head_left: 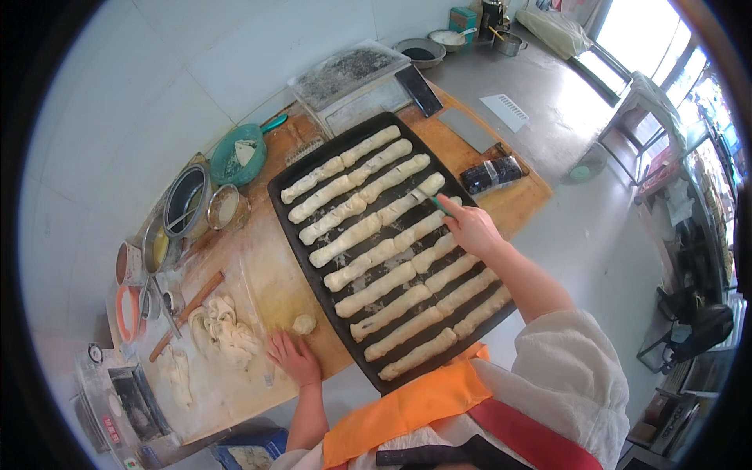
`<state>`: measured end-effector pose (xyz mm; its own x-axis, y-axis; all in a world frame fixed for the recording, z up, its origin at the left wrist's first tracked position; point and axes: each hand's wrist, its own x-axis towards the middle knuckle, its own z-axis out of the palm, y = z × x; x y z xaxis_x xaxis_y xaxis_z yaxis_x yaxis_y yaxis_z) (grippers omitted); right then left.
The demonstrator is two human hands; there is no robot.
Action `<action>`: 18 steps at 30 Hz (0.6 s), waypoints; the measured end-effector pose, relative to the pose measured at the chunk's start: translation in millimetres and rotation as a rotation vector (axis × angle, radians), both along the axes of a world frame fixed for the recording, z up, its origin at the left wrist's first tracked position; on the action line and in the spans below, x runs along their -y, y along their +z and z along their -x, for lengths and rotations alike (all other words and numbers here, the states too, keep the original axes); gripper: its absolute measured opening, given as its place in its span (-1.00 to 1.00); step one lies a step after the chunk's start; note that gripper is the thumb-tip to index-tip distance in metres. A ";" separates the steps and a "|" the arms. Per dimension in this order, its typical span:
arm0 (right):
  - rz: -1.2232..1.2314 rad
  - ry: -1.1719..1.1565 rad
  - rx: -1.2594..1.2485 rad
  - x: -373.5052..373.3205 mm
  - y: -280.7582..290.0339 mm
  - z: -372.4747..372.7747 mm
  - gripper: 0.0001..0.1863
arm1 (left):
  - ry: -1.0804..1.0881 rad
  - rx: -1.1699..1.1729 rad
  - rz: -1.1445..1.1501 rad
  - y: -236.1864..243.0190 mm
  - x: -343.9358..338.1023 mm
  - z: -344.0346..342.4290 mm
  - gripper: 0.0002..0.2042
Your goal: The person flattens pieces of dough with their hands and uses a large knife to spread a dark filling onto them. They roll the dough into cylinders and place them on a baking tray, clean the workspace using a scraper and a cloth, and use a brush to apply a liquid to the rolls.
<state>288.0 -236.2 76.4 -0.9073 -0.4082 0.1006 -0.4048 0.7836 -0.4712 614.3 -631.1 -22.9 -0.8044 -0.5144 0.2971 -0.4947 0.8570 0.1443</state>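
A big black baking tray (287, 227) lies at a slant on the wooden table, covered with several rows of long pale dough rolls (360, 231). In my right hand (472, 230) is a small green-handled knife (440, 205), its fingers closed around the handle. The blade touches a roll in the upper right part of the tray, where short dark slits show. My left hand (295, 360) rests open and flat near the table's front edge, left of the tray. Just above its fingers sits a small dough lump (305, 323).
Left on the table are a dough heap (227, 333), a rolling pin (200, 301), a green bowl (227, 160) and metal bowls (188, 200). Behind the tray stands a scale (364, 110). A dark wrapped package (492, 174) lies by the right table edge.
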 end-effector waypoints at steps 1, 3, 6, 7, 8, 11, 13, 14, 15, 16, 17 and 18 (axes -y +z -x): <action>-0.001 -0.055 -0.019 -1.7 2.5 3.4 -0.46 | 0.001 -0.005 0.015 -2.0 1.0 -0.7 -0.55; -0.067 -0.135 0.023 -4.3 1.8 6.4 -0.44 | -0.007 -0.009 0.006 -2.7 2.1 -3.6 -0.53; 0.048 -0.068 -0.036 27.3 18.2 -31.4 -0.43 | -0.008 -0.034 -0.003 -5.9 2.7 2.4 -0.53; 0.158 -0.003 -0.035 44.8 15.0 -42.7 -0.41 | -0.009 -0.030 -0.006 -5.1 1.3 -0.5 -0.54; 0.178 0.078 0.000 67.1 11.8 -57.9 -0.40 | -0.006 -0.020 -0.014 -3.8 0.0 -2.5 -0.54; 0.213 0.277 0.089 137.5 4.2 -88.4 -0.42 | -0.004 -0.020 -0.032 1.7 0.3 3.7 -0.55; 0.085 0.355 0.111 163.1 -13.2 -89.8 -0.44 | -0.009 -0.020 -0.043 6.0 -2.0 4.0 -0.55; 0.111 0.353 0.090 166.0 -13.7 -90.4 -0.45 | -0.010 -0.044 -0.038 3.8 -1.5 2.1 -0.56; 0.138 0.350 0.068 165.9 -13.9 -90.0 -0.45 | -0.013 -0.068 -0.033 -0.1 -0.7 0.9 -0.56; 0.165 0.345 0.046 164.6 -13.6 -88.9 -0.45 | -0.017 -0.091 -0.026 -2.0 1.3 -0.5 -0.57; 0.111 0.326 0.053 161.7 -10.5 -82.4 -0.45 | -0.019 -0.095 -0.026 -2.4 3.5 4.1 -0.57; 0.051 0.302 0.072 151.7 -6.5 -80.6 -0.45 | -0.025 -0.087 -0.034 -2.2 0.9 3.1 -0.57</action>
<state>368.7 -387.9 69.9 -0.7513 -0.6564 0.0683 -0.5800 0.6073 -0.5429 611.2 -632.0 -25.1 -0.7889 -0.5058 0.3490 -0.4578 0.8626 0.2151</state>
